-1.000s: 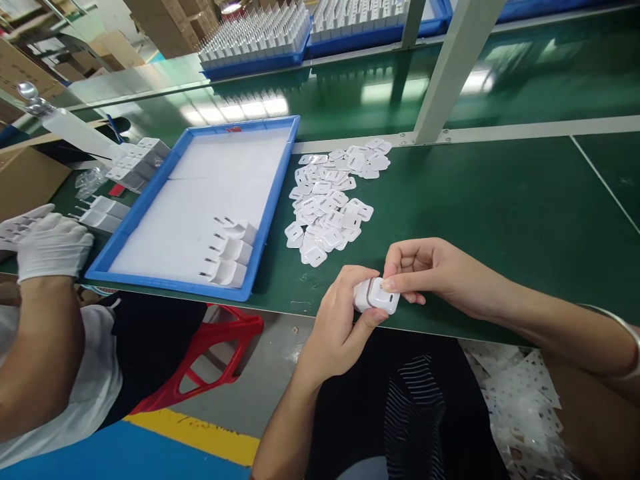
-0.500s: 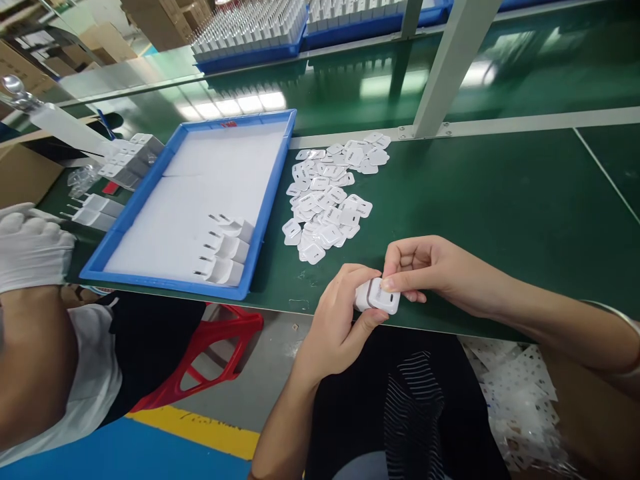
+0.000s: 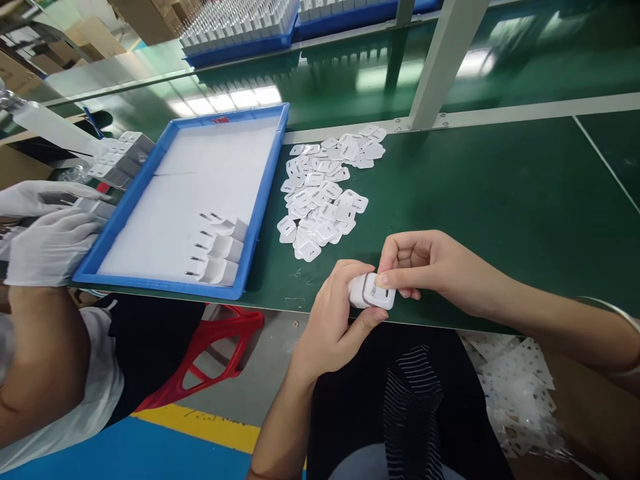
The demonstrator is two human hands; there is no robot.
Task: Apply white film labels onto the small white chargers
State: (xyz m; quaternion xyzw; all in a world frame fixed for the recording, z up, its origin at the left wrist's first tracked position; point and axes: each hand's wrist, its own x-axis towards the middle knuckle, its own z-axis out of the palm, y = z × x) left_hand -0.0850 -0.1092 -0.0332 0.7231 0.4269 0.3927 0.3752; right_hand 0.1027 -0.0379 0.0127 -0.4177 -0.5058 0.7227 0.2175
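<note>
A white plug charger with a thin grey band is wrapped in the fingers of my left hand, above the table's front edge. Its end face, with dark lettering and a small dark port slot, is turned up toward me. My right hand is closed in a pinch, thumb on that face's upper corner and other fingers curled; any thin film under the thumb cannot be made out. Beyond my hands lies a loose pile of small white slotted plates, some with lettering.
To the left, a blue tray holds several white chargers in its near right corner. A co-worker's white-gloved hands are beside its left edge. A grey post rises behind the green table. Below is a red stool.
The view has shifted slightly. My hands keep their grip on the charger, and lettering now shows on its face. The co-worker's gloved hands have come in toward the tray's left side.
</note>
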